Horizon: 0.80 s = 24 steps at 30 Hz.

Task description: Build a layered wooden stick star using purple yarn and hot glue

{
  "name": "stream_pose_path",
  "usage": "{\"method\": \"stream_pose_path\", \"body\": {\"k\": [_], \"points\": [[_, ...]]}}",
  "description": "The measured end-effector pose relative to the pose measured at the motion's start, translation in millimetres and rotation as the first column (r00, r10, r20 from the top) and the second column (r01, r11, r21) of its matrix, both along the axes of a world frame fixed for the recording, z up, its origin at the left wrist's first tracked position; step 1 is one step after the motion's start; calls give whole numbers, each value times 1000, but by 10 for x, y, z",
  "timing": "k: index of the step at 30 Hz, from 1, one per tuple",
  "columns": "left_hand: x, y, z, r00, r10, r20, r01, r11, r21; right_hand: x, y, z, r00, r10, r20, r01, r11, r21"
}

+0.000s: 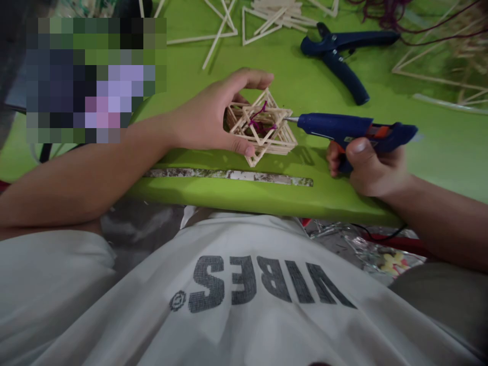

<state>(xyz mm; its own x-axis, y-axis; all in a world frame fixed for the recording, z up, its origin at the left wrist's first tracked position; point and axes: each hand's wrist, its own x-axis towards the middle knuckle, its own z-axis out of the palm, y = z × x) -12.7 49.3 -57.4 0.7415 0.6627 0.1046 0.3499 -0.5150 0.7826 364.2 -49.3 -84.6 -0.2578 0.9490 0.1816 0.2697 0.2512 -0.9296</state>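
Observation:
My left hand [208,118] curls round the left side of a star-shaped frame of thin wooden sticks [280,145], its thumb at the near edge and its fingers at the far edge. Stacked layers of sticks form the frame, and purple thread [257,124] shows in its middle. In my right hand [371,170] is a blue hot glue gun [335,124], with an orange part near its back. Its metal nozzle points left and reaches the star's right corner; whether the tip touches the wood I cannot tell.
A dark blue cutter [339,48] lies beyond the glue gun. Loose sticks and triangles [244,28] are spread at the back, with purple thread [381,12] at the far right. A stained flat strip [247,175] lies along the near edge of the green tabletop [183,190].

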Motion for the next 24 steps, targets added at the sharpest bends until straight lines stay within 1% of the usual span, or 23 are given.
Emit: {"method": "stream_pose_path", "body": {"k": [4, 11, 19, 24], "points": [[-11, -7, 3, 1000, 4, -11, -4, 1000, -8, 6, 11, -5, 1000, 20, -12, -20, 1000, 0], [-23, 78, -65, 999, -37, -37, 38, 999, 18, 37, 26, -42, 1000, 27, -8, -27, 1000, -6], [-31, 61, -55, 1000, -10, -30, 10, 1000, -9, 30, 29, -64, 999, 22, -24, -22, 1000, 6], [-33, 74, -55, 999, -23, -43, 23, 1000, -1, 33, 33, -70, 999, 13, -33, -12, 1000, 19]]}}
